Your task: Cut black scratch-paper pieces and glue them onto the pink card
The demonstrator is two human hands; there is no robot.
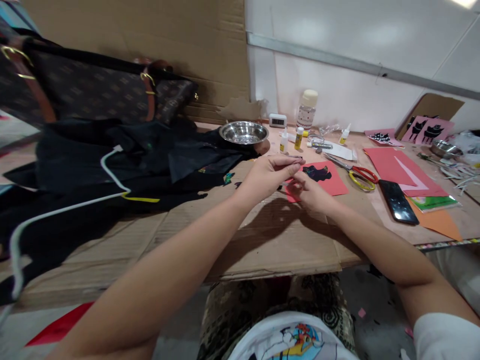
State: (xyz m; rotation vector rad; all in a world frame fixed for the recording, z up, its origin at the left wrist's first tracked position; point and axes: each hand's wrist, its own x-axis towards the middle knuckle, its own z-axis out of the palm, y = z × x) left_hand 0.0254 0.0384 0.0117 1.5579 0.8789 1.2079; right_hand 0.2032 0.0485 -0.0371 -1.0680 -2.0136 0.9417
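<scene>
My left hand (272,175) and my right hand (310,194) meet over the left side of a red paper square (335,184). Both have their fingers pinched together. A thin dark edge shows at the fingertips of the left hand, too small to name. Whatever the right fingers hold is hidden. On the red square, just beyond the hands, lies a black cut-out shape (318,173) with shiny coloured spots. Scissors (362,176) with red and yellow handles rest to the right of the square.
Black cloth or sheet material (142,155) and a brown handbag (97,85) fill the left. A steel bowl (243,132), glue bottles (284,141), a lidded bottle (306,110) and a small timer (277,120) stand behind. A phone (397,201) lies right, beside red sheets (386,162).
</scene>
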